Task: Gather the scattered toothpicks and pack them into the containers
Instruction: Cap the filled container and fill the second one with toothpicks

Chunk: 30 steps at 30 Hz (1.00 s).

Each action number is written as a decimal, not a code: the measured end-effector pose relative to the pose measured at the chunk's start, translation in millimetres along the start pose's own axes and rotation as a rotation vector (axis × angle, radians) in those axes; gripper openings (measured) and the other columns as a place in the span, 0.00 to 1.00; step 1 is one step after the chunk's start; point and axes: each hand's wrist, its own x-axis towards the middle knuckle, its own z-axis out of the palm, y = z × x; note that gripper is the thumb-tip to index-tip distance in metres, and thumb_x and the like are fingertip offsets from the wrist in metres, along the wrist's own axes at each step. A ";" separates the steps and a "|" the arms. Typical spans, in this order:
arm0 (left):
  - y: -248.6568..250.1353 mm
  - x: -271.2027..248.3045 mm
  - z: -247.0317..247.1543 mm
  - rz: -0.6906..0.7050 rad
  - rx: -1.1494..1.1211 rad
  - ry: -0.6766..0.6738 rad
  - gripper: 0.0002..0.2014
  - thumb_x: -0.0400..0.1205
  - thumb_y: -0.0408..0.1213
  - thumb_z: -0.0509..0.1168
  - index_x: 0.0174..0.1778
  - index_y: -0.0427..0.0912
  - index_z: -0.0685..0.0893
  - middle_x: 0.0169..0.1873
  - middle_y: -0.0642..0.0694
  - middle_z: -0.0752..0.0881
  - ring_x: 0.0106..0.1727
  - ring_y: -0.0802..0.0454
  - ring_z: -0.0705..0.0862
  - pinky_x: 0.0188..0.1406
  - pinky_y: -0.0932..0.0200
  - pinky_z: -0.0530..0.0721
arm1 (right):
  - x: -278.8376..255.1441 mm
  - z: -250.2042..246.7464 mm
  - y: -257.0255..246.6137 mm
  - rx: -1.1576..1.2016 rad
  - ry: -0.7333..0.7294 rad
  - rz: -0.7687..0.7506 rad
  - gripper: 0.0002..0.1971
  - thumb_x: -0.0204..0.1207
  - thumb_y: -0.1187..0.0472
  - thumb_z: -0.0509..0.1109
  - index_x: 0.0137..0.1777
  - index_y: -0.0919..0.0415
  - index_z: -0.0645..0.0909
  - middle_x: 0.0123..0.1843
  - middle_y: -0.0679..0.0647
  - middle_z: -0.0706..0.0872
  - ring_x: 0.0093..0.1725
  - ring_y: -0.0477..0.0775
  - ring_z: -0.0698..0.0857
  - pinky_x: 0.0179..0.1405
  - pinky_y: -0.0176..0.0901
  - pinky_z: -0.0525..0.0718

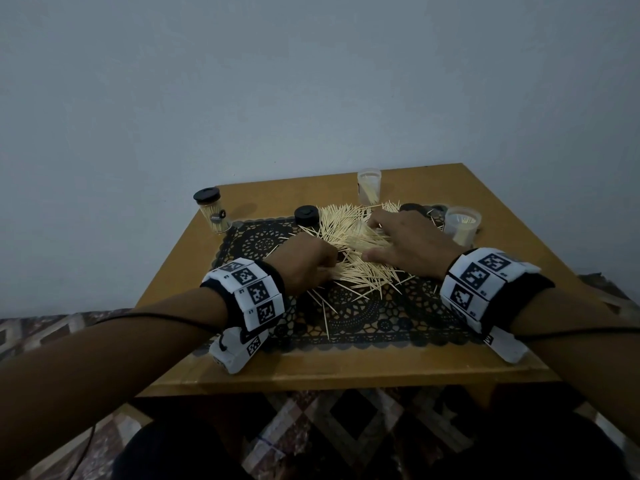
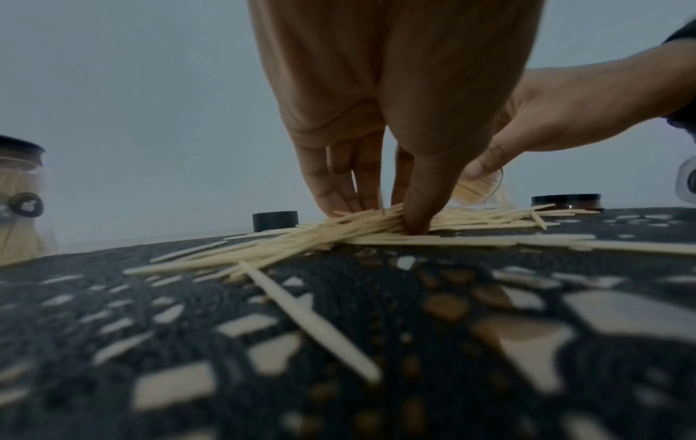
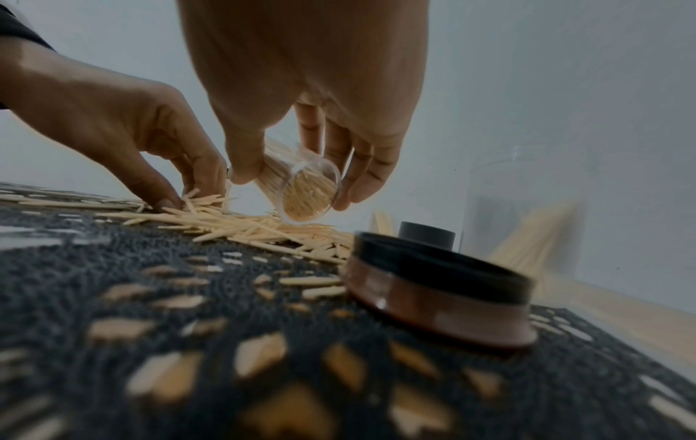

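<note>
The left hand (image 2: 376,166) pinches a bunch from the toothpicks (image 1: 360,251) piled on the mat (image 1: 363,317). The right hand (image 3: 301,119) holds a tilted clear container (image 3: 307,190). Line the sticks up straight, then slide them in slowly.

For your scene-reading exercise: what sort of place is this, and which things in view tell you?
Probably a room in a home: a small wooden table against a plain wall, a black lace mat on it, patterned floor tiles below.

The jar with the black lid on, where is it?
In the head view the lidded jar stands upright at the table's far left corner, just off the black lace mat, left of the toothpick pile.
</note>
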 end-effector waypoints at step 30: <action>-24.7 0.2 -16.6 -0.038 -0.265 0.080 0.05 0.78 0.31 0.72 0.47 0.37 0.92 0.39 0.48 0.91 0.33 0.63 0.83 0.33 0.77 0.75 | 0.7 -2.7 6.4 -0.090 -0.068 0.038 0.27 0.71 0.44 0.77 0.66 0.55 0.76 0.59 0.55 0.85 0.58 0.55 0.82 0.53 0.48 0.81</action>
